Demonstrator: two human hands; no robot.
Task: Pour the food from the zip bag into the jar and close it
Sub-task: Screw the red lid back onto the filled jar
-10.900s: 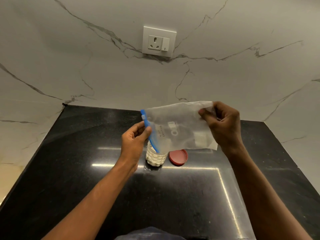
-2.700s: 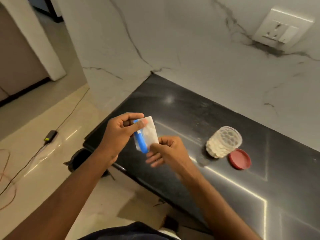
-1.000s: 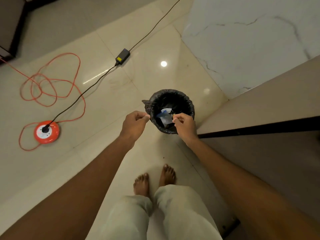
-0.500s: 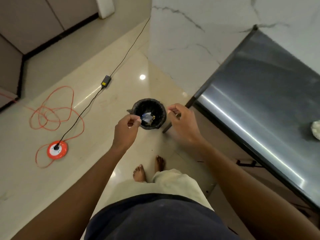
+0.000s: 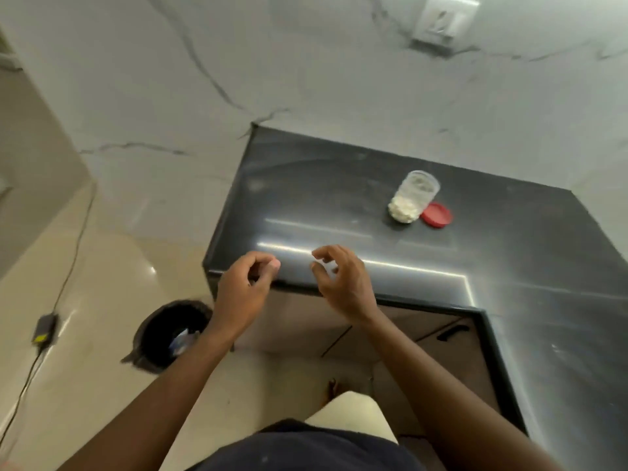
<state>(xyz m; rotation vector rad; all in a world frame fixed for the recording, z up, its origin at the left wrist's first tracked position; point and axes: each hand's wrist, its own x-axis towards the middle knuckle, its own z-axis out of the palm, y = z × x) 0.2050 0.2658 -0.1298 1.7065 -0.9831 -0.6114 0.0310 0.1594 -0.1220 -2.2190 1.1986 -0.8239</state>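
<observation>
Left hand (image 5: 243,287) and right hand (image 5: 343,282) empty, fingers loosely curled; jar (image 5: 413,197) shows no readable label.

1. The whole view is softened by motion blur, so fine detail is lost.
2. The wall socket (image 5: 443,20) at the far right is smeared and cut off by the top edge.
3. The left forearm hides part of the bin (image 5: 163,334) on the floor; the pale scraps inside it are too blurred to identify.
4. The white pieces in the jar (image 5: 413,198) are too small to tell apart.
5. The black counter (image 5: 339,185) runs off the right edge.
6. The cable (image 5: 73,260) leaves at the lower left.
</observation>
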